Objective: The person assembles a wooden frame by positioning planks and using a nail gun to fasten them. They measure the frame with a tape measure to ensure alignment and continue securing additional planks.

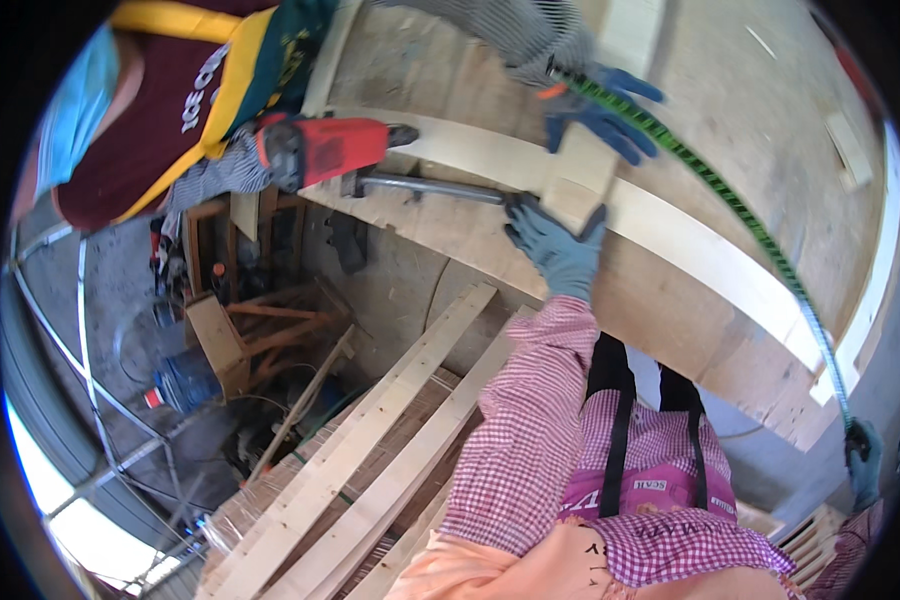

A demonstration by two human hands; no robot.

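Note:
My left hand, in a grey-blue glove with dark fingertips, grips the near end of a short pale wooden block. The block lies across a long white wooden strip on the plywood tabletop. At the far right, my right hand, also gloved, is closed around the end of a green tape with black markings, which looks like a measuring tape. That tape stretches in a curve to a co-worker's blue-gloved hand at the block's far end. My right fingers are partly in shadow.
A co-worker at the upper left holds a red and black power tool, with a metal rod beside it pointing at my left hand. Long boards lie stacked at my lower left. Beyond them are a blue water jug and wood scraps.

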